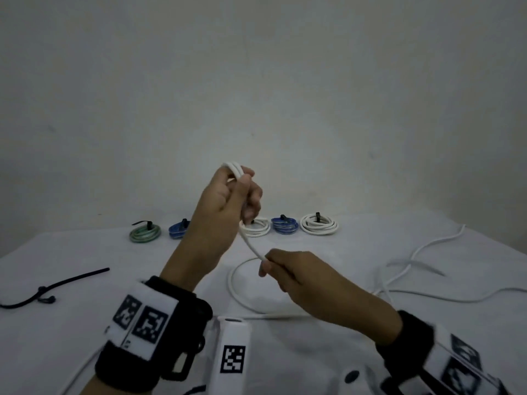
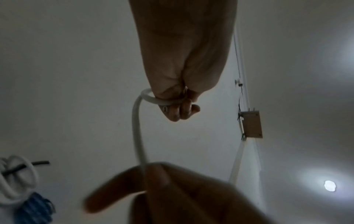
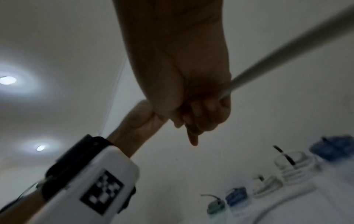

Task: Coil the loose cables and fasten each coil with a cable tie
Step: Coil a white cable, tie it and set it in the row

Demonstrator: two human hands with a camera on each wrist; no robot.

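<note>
Overhead only — both hands' fingers (left hand [image 1: 225, 201], right hand [image 1: 296, 276]) curled around the white cable [image 1: 252, 246], table-trailing.

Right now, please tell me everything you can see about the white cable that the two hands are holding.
The white cable is round, smooth and looks plastic-coated. The left hand holds a few loops of it raised above the table. From there one strand runs down to the right hand, which pinches it. The rest lies loose on the table in a curve near the hands and trails off to the right, not yet coiled or tied.
</note>
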